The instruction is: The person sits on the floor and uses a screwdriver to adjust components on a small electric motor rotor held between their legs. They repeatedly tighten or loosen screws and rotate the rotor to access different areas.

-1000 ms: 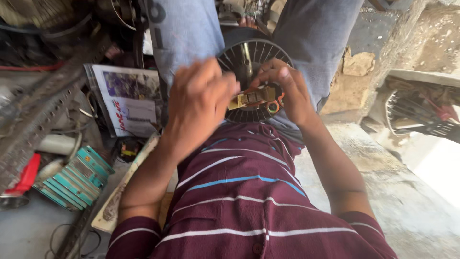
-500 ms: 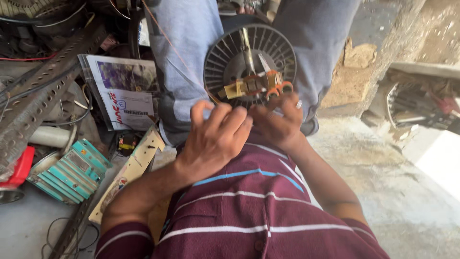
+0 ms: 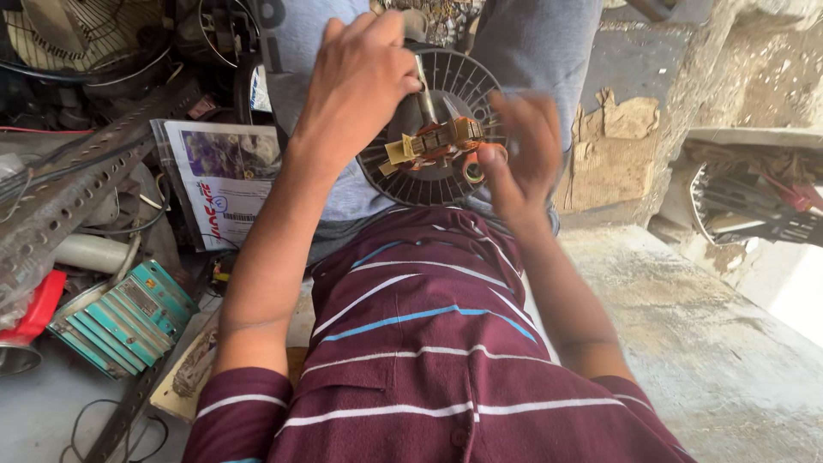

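A round black slotted fan motor housing (image 3: 463, 90) rests on my lap between my grey trouser legs. On its face sits a motor core (image 3: 437, 141) with copper windings, yellow insulation and an upright metal shaft. My left hand (image 3: 356, 81) lies over the housing's left side, fingers curled near the shaft. My right hand (image 3: 519, 154) is blurred at the housing's right edge, its fingertips touching the orange winding end.
To the left lie a printed paper in a plastic sleeve (image 3: 223, 176), a teal finned box (image 3: 124, 317), a perforated metal angle bar (image 3: 69, 193), a red object (image 3: 30, 313) and loose cables. A wire fan guard (image 3: 754, 210) sits at right on the concrete ledge (image 3: 703, 343).
My left hand has lifted from the lower front of the motor up over its left side. The view has shifted and the motor core now shows uncovered.
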